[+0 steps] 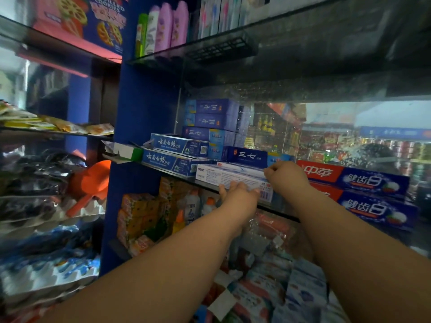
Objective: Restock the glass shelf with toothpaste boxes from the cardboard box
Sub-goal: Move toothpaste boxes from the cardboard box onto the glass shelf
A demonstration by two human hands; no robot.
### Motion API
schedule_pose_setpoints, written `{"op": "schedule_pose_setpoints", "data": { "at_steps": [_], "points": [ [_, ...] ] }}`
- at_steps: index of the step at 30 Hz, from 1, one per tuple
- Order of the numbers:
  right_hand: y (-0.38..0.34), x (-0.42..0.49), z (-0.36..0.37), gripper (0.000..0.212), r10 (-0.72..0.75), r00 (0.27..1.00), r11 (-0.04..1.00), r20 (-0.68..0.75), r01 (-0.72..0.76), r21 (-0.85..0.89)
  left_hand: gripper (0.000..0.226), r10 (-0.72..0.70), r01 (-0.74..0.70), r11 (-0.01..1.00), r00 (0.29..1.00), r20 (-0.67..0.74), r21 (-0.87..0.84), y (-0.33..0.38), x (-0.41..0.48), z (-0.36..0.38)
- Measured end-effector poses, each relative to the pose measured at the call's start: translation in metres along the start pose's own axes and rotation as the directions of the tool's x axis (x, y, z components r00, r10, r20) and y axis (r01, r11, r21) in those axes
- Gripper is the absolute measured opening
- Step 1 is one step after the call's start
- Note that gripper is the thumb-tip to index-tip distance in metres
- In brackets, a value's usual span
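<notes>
Reaching: both arms extended toward the glass shelf (275,207) in the blue shelving bay; cardboard box not identifiable in view.
Glass shelf: front edge slopes from 10 o'clock down to 4 o'clock; already carries blue toothpaste boxes (177,148) at its left and back, red-and-blue toothpaste boxes (354,179) at its right.
White toothpaste box (229,176): lies flat at the shelf front, between those two groups; long axis along the shelf edge, 10 to 4 o'clock.
Key relation: box extends toward 10 o'clock from both hands; its barcode end sits between them. Both hands about equally near.
Left hand (240,194): fingers spread flat against the box's front face, pressing rather than grasping.
Right hand (285,174): clenched, knuckles at the box's right end, top edge; whether it pinches the box, cannot tell.
Judgement: seating step; push goes toward 12 o'clock.
</notes>
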State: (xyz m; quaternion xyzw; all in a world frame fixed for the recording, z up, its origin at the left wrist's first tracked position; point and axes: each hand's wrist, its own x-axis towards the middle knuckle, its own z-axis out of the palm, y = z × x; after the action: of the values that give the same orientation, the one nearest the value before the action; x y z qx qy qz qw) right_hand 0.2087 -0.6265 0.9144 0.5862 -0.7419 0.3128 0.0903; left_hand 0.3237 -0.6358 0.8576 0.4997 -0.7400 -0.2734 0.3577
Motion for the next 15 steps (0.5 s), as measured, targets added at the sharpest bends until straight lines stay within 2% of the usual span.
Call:
{"op": "schedule_pose_setpoints", "data": {
  "at_steps": [3, 6, 10, 13, 15],
  "points": [
    [-0.016, -0.015, 0.002, 0.028, -0.058, 0.995, 0.997, -0.084, 0.053, -0.063, 0.054, -0.012, 0.009, 0.999, 0.998, -0.067, -0.043, -0.01, -0.01, -0.007],
    [-0.045, -0.039, 0.011, 0.032, -0.222, 0.963, 0.975, -0.15, 0.214, -0.066, 0.051, -0.01, -0.008, 0.994, 0.986, -0.168, -0.108, -0.037, -0.019, -0.019],
    [-0.084, -0.076, 0.045, 0.031, -0.383, 0.909, 0.922, -0.164, 0.388, -0.002, 0.052, -0.081, 0.035, 0.987, 0.951, -0.298, -0.157, -0.091, -0.042, -0.039],
    [-0.106, -0.103, 0.086, 0.03, -0.5, 0.856, 0.858, -0.133, 0.51, 0.055, 0.051, -0.174, 0.098, 0.965, 0.935, -0.31, -0.245, -0.141, -0.061, -0.048],
    [-0.114, -0.122, 0.12, 0.03, -0.518, 0.851, 0.843, -0.083, 0.525, 0.122, 0.051, -0.249, 0.158, 0.947, 0.912, -0.328, -0.279, -0.174, -0.077, -0.05]
  ]
}}
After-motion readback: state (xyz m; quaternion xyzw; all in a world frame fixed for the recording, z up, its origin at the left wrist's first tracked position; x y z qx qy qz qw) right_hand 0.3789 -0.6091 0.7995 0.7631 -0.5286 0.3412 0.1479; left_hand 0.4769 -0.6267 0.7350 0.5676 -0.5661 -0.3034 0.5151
